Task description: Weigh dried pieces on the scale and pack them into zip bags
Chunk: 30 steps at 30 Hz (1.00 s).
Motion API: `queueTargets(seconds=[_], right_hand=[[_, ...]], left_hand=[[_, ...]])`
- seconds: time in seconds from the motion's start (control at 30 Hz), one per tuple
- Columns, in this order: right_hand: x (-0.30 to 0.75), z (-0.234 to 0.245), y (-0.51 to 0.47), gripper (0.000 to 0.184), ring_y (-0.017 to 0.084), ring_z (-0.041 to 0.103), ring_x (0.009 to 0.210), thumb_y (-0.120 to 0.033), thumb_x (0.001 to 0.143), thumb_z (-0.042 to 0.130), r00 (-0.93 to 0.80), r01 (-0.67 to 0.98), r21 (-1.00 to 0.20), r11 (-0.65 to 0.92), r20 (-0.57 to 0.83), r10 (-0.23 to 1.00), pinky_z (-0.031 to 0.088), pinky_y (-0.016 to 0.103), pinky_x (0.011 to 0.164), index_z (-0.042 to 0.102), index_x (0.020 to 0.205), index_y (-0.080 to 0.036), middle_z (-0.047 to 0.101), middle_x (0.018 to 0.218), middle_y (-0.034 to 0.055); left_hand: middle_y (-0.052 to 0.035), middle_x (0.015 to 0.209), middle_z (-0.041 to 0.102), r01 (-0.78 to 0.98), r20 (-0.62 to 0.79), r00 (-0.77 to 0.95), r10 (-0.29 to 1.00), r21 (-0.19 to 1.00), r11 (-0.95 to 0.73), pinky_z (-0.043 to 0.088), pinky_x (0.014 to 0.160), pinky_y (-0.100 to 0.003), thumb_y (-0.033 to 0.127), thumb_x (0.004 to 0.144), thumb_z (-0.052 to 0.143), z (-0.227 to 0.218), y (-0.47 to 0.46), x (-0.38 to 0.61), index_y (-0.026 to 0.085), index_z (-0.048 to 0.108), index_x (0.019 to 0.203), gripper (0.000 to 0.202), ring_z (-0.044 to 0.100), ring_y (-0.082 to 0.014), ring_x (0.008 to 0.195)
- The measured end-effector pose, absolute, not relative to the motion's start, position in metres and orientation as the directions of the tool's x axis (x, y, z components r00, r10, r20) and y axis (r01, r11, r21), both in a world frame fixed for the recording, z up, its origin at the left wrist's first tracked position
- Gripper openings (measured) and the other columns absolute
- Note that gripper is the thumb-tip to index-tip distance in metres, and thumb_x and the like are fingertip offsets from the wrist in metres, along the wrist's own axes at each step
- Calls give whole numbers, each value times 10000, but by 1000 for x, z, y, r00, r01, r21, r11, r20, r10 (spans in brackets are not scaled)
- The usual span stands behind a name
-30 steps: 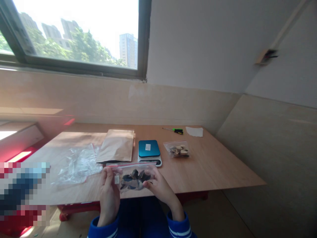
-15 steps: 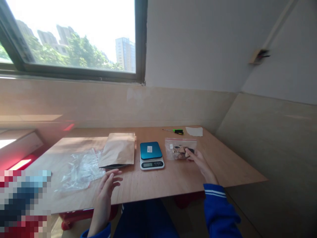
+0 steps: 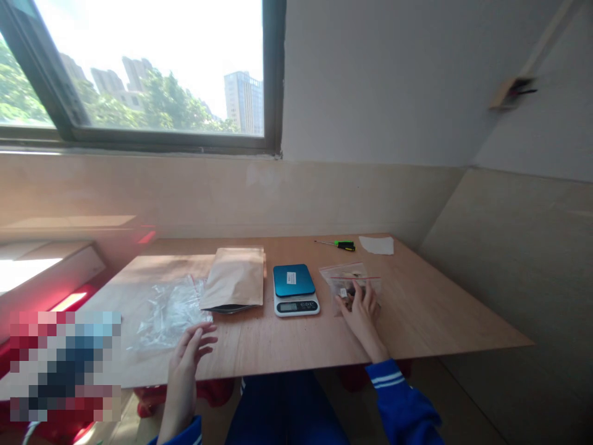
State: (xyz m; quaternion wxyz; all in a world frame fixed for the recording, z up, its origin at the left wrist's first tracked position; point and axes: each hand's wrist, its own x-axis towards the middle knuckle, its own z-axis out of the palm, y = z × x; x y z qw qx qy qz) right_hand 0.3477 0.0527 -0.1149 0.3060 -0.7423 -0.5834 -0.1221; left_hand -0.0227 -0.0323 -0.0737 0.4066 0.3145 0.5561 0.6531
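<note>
My right hand (image 3: 360,311) lies with fingers spread flat on small clear zip bags (image 3: 354,283) holding dark and pale pieces, stacked on the wooden table (image 3: 417,315) right of a blue-topped digital scale (image 3: 294,289). My left hand (image 3: 189,349) hovers open over the table's front edge with nothing in it, near a pile of empty clear bags (image 3: 169,309). A brown paper pouch (image 3: 235,278) lies flat between that pile and the scale.
A green-handled screwdriver (image 3: 340,245) and a white slip of paper (image 3: 377,245) lie at the table's far right. Wooden wall panels close off the back and right. A blurred-out patch (image 3: 65,364) sits at the lower left.
A second ago both hands held a zip bag of dark pieces in front of me. My right hand carried it onto the bag right of the scale; my left hand let go and opened.
</note>
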Motion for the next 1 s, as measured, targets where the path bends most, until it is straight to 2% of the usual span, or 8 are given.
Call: queueTargets(seconds=[0.1,0.23,0.47,0.6,0.7,0.8,0.9,1.0], right_hand=[[344,-130,62,633,402,197,1387,-462,888,373,304,943,-259,-210,406,862,248,607,1031,311,1432,-144,210,1522,218],[345,-129,77,660,394,152,1412,-458,892,364,337,925,-285,-250,315,887,222,619,1045,260,1466,-149,156,1551,196],[325,-121,51,652,381,96,1433,-464,893,394,213,915,-402,-37,404,889,208,633,1068,268,1457,-164,135,1562,180],[301,-111,12,590,291,127,1447,-385,891,443,-49,846,-475,242,382,923,240,515,1124,311,1435,-197,166,1557,153],[284,-89,-16,554,226,189,1440,-362,903,454,-222,724,-601,338,261,939,269,443,1138,330,1428,-236,181,1563,110],[269,-58,-35,490,208,339,1382,-340,915,467,-357,604,-698,383,193,914,328,403,1119,407,1394,-253,350,1502,88],[249,-29,-35,347,200,582,1167,-253,946,399,-521,504,-735,453,159,839,455,365,1015,587,1238,-253,633,1240,58],[214,-13,-15,349,182,632,1074,-156,940,378,-587,417,-714,563,261,766,491,333,961,640,1155,-238,687,1139,36]], left_hand=[[-52,927,681,-155,-29,-484,874,987,-53,475,647,-269,521,667,674,-74,-35,-27,187,651,903,410,620,-180,757],[-62,940,682,-33,40,-519,854,997,-67,479,705,-316,521,699,632,-82,-34,-35,191,646,916,394,620,-212,822],[-94,991,667,327,243,-533,811,943,-67,485,788,-398,453,731,577,-86,-7,-55,194,626,943,338,618,-248,865],[-105,1103,639,628,475,-274,836,747,-219,453,891,-453,347,731,569,-72,24,-56,223,638,1061,359,587,-291,1030],[-75,1212,627,754,458,-20,889,590,-287,395,973,-459,232,699,593,-68,47,-54,286,671,1076,388,546,-303,1148],[-26,1107,693,759,407,41,913,581,-293,463,864,-360,205,713,589,-69,62,-53,332,709,990,327,627,-259,1027],[-15,990,733,749,422,-2,906,601,-278,482,697,-301,290,772,581,-68,65,-48,351,729,929,224,677,-239,856],[-22,940,749,730,458,-33,888,619,-292,466,634,-286,334,785,595,-60,63,-39,349,745,907,194,685,-236,768]])
